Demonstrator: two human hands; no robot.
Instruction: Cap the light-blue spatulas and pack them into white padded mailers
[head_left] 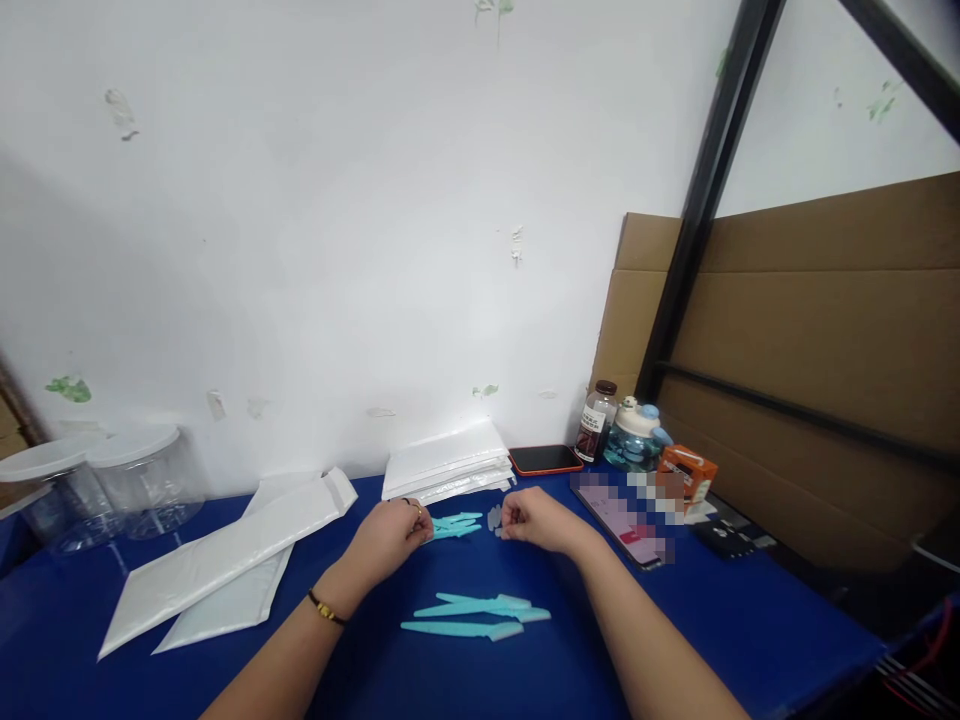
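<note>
Fingers of left hand (391,535) clamped on light-blue strips (456,525), fingers of right hand (538,520) pinched on small clear piece (494,519), both just in front of stack of white mailers (447,460); loose strips (480,612) lie further in front of it, phone (544,459) just right of it.

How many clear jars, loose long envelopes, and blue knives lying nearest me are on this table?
Clear jars: 2
Loose long envelopes: 2
Blue knives nearest you: 3
Total: 7
</note>
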